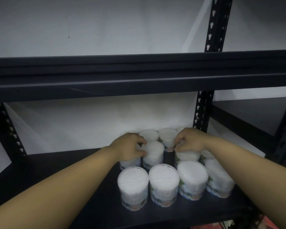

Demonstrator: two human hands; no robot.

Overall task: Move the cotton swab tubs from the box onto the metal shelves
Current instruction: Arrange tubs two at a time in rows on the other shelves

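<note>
both hands are setting cotton swab tubs into the middle row on the shelf

the left hand (128, 146) is curling over one tub (130, 161), the right hand (189, 141) is pinching the lid of another tub (186, 156). best lowering them straight, without nudging the front tubs (163, 184). open shelf board (64, 166) is lying to the left; the upright post (200, 111) is crowding the right.

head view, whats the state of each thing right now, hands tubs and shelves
left hand: closed over the top of a middle-row tub
right hand: fingers curled on the top of another middle-row tub
cotton swab tubs: upright, lids on, clustered in rows on the lower shelf
lower shelf: holds all the tubs, left part bare
upper shelf: nothing visible on it from this angle
</note>
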